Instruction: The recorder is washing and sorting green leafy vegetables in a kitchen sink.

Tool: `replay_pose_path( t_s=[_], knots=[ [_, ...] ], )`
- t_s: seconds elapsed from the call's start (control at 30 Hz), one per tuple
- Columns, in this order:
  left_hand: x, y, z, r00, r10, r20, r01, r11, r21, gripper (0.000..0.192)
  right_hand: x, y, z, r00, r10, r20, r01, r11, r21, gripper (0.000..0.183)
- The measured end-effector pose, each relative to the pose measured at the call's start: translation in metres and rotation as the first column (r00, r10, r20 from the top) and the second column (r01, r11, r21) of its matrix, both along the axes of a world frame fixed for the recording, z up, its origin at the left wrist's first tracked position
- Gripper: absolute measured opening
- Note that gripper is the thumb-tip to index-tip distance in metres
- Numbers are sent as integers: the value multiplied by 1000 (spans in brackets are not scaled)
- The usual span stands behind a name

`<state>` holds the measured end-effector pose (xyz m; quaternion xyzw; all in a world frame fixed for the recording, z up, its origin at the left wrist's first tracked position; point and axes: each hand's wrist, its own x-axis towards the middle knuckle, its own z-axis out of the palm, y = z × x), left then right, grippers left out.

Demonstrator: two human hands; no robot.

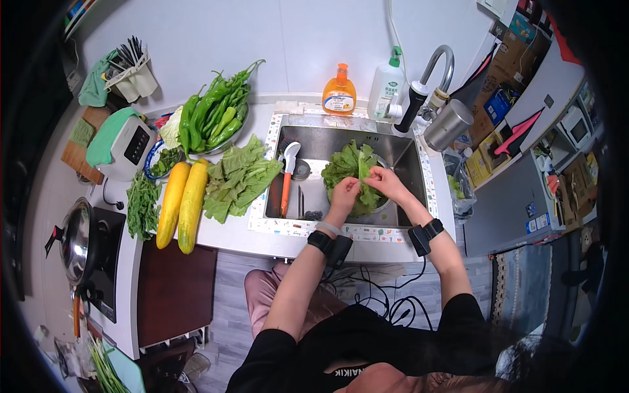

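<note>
Both hands are over a metal bowl [386,206] of leafy lettuce [340,164] inside the stainless steel sink [317,135]. My left hand [345,194] pinches the edge of a green lettuce leaf [364,169] with thumb and fingertips. On the same leaf, a little higher and to the right, my right hand [385,182] also has its fingers closed. Leaves hide most of the bowl. Left of it in the sink lies a brush with an orange handle [285,194], its white head leaning toward the back wall, near the drain [301,169].
Left of the sink lie loose lettuce leaves [241,179], two yellow cucumbers [192,206], leafy greens [142,206] and a bowl of green peppers [216,115]. Behind stand an orange soap bottle [339,93] and a white pump bottle [385,91]. The faucet [417,100] rises at the back right.
</note>
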<state>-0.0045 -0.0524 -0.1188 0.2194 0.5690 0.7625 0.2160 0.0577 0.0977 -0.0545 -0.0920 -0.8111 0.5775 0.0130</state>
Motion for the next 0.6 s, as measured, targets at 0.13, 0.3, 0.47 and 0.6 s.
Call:
replay_pose_path(
  t_s=[0.13, 0.3, 0.47, 0.6],
  knots=[
    [-9, -9, -8, 978, -69, 195, 54, 995, 82, 12, 3, -8, 17, 1000, 1, 7, 0, 979, -206, 6],
    [3, -6, 15, 940, -74, 334, 50, 996, 77, 13, 7, -1, 17, 999, 43, 14, -37, 953, -300, 6],
    [4, -10, 18, 947, -163, 276, 145, 986, 82, 14, 4, -3, 17, 996, 91, -24, -94, 953, -288, 6],
    [2, -11, 14, 978, -94, 184, 84, 995, 58, 12, 2, -3, 16, 995, 95, -42, -103, 949, -298, 6]
  ],
)
